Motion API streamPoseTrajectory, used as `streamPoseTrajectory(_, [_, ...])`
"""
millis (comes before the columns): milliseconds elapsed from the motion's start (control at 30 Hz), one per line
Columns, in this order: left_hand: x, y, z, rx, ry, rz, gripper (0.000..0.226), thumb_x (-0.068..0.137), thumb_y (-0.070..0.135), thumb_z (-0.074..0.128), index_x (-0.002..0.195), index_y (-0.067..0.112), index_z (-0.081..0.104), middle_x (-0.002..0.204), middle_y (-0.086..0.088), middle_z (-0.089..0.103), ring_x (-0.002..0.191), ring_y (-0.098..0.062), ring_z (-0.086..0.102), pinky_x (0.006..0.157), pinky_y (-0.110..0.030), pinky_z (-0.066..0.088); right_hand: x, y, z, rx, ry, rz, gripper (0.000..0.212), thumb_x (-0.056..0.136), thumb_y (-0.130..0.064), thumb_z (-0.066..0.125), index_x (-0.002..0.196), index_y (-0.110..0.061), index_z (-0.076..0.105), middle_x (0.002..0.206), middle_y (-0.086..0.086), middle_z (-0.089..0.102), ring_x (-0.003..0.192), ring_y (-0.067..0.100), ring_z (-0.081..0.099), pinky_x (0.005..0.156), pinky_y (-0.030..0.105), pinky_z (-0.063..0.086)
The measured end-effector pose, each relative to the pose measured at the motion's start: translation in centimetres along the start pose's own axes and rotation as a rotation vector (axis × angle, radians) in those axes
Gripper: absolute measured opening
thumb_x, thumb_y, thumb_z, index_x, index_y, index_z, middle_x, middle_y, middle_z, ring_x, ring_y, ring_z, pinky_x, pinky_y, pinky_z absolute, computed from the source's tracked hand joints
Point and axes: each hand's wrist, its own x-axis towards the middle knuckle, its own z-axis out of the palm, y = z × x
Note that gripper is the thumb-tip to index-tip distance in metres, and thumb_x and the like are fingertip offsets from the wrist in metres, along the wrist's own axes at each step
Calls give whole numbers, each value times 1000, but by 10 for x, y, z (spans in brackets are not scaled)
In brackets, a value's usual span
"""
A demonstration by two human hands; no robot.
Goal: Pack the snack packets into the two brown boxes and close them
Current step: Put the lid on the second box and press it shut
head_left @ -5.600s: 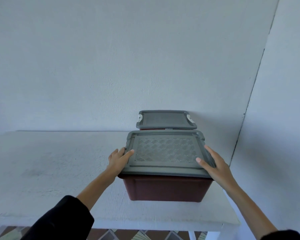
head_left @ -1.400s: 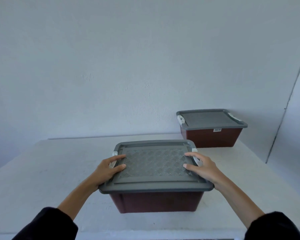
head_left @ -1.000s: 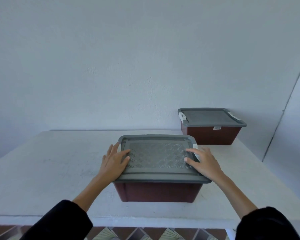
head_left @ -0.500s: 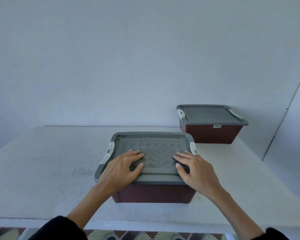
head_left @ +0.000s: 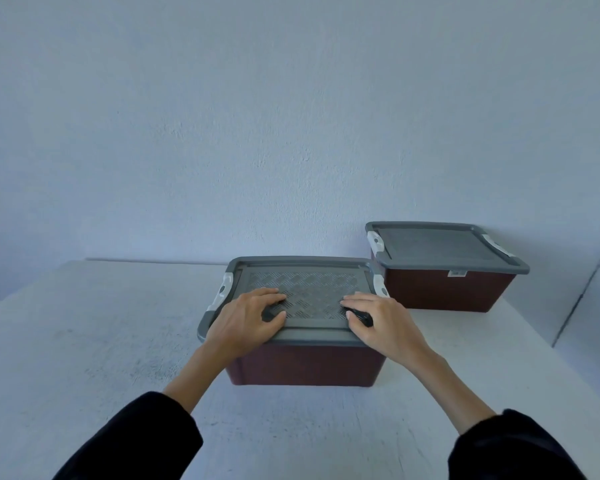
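- Head view: the near box (head_left: pixel 305 367), dark brown plastic, stands on the white table (head_left: pixel 84 341) straight in front of the person, with a grey lid (head_left: pixel 309 282) lying on top of it.
- The left hand (head_left: pixel 245 322) lies palm down on the lid's near left corner. Its fingers (head_left: pixel 267 294) are close together and slightly arched, pressing on the patterned top and gripping nothing.
- The right hand (head_left: pixel 383 323) mirrors it on the near right corner, fingers side by side with the tips on the lid.
- A pale left latch (head_left: pixel 222 292) and right latch (head_left: pixel 380 285) sit at the lid's short ends. I cannot tell whether they are snapped shut.
- The far box (head_left: pixel 444 289), also covered, stands at the back right against the wall (head_left: pixel 291 133), near the first box but apart from it.
- No snack packets show; any already packed are hidden under the covers.
- The box looks stiff, with smooth sides that could slip. The lid probably flexes a little, so pressing is best done near the corners and latches.
- Filled with packets it is likely light. The best hold for lifting is under the rim at the two short ends.
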Motion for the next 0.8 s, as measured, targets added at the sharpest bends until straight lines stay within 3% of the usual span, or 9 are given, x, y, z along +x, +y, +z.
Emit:
streamPoseTrajectory(233, [59, -27, 7, -11, -1, -3, 66, 74, 61, 31, 124, 28, 59, 135, 10, 53, 121, -10, 51, 95, -30, 47, 58, 21, 17, 6, 24, 18, 29, 90, -25, 53, 115, -18, 66, 122, -8, 63, 114, 5, 57, 88, 12, 39])
streamPoseTrajectory(367, [95, -40, 15, -1, -10, 12, 44, 88, 46, 46, 125, 27, 57, 135, 12, 52, 120, -9, 51, 93, -28, 45, 89, 37, 25, 16, 30, 48, 29, 89, -26, 53, 115, -21, 66, 121, -11, 63, 112, 3, 57, 90, 17, 45])
streamPoseTrajectory(533, [134, -53, 23, -6, -4, 38, 39, 91, 39, 49, 126, 24, 57, 136, 11, 52, 120, -10, 51, 93, -29, 46, 124, 53, 32, 10, 28, 59, 28, 89, -25, 54, 114, -21, 66, 121, -9, 64, 106, 1, 59, 81, 7, 40])
streamPoseTrajectory(667, [160, -61, 28, -8, -7, 47, 39, 91, 39, 48, 126, 24, 57, 136, 10, 52, 119, -11, 52, 93, -28, 45, 146, 63, 36, 4, 29, 70, 28, 90, -23, 54, 114, -20, 67, 121, -9, 63, 78, -13, 48, 63, -2, 32])
streamPoseTrajectory(800, [175, -65, 31, -12, 2, 54, 40, 91, 38, 48, 127, 22, 56, 136, 9, 51, 120, -12, 51, 93, -27, 43, 161, 73, 40, -5, 38, 68, 27, 90, -22, 53, 114, -20, 67, 121, -9, 64, 95, -4, 55, 69, -2, 33])
